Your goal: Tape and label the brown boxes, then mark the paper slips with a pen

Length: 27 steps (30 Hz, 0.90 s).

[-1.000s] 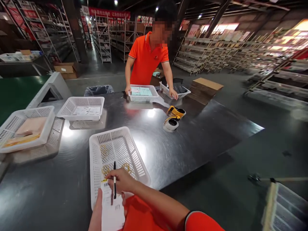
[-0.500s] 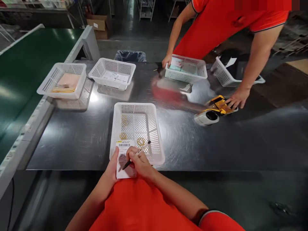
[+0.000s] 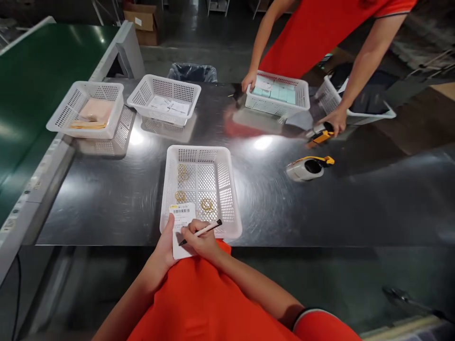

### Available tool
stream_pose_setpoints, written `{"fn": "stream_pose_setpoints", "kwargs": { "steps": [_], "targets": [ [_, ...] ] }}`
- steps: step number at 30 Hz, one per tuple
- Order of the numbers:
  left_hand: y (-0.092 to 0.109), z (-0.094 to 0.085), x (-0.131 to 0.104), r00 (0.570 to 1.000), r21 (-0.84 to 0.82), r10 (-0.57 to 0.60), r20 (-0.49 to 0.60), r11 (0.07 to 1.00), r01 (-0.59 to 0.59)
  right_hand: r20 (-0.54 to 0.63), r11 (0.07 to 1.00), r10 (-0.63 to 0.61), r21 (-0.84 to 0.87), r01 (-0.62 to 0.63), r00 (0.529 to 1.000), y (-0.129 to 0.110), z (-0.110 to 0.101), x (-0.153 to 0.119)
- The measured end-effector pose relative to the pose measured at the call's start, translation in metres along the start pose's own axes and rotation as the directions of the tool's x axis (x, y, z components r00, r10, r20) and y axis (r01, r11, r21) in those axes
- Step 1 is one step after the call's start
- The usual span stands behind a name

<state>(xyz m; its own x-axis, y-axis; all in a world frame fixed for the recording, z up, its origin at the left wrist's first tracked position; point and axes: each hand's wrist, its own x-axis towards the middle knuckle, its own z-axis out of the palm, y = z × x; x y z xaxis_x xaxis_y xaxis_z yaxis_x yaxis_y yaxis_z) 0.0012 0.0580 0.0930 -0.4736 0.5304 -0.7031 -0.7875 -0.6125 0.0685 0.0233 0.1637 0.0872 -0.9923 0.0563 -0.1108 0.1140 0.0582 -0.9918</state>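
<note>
My left hand [image 3: 166, 241] is closed on the left edge of a white paper slip [image 3: 185, 252] with a barcode at its top. Between the fingers of my right hand [image 3: 202, 242] is a white pen [image 3: 205, 229] with black ends, its lower tip at the slip. Just beyond both hands, a white plastic basket [image 3: 236, 208] stands on the steel table. Several gold-coloured rings [image 3: 206, 204], perhaps bangles, lie on its mesh floor. The slip and my right hand cover part of its near rim.
Two white baskets [image 3: 119, 111] [image 3: 164, 85] hold packets and papers. A co-worker's hand [image 3: 250, 80] grips a basket of pale green boxes [image 3: 284, 94]; the other hand [image 3: 336, 119] holds a yellow-and-black tool [image 3: 322, 135]. A tape dispenser [image 3: 304, 169] lies on the table. A green conveyor belt [image 3: 53, 71] runs along the left.
My right hand has shifted slightly left over the slip, and the pen lies flatter. The co-worker's hand has moved away from the tape dispenser, lifting a yellow-and-black tool.
</note>
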Motion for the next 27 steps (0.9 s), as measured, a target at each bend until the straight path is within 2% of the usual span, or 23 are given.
{"fn": "stream_pose_setpoints", "kwargs": {
  "steps": [5,10,27],
  "targets": [
    [0.0014,0.0019,-0.0009,0.998,-0.035,-0.043,-0.038,0.999,0.042,-0.088,0.999,-0.013,-0.048,0.008,0.996,0.0000,0.0017,0.0012],
    [0.0019,-0.0007,-0.0005,0.998,-0.030,-0.037,-0.052,0.999,0.036,-0.045,0.999,0.043,0.007,-0.043,0.998,-0.0007,0.0023,0.0025],
    [0.0024,0.0019,0.0014,0.996,-0.032,-0.031,-0.087,0.999,0.029,-0.041,0.995,0.073,0.068,-0.070,0.996,0.0004,0.0004,0.0048]
  ]
}}
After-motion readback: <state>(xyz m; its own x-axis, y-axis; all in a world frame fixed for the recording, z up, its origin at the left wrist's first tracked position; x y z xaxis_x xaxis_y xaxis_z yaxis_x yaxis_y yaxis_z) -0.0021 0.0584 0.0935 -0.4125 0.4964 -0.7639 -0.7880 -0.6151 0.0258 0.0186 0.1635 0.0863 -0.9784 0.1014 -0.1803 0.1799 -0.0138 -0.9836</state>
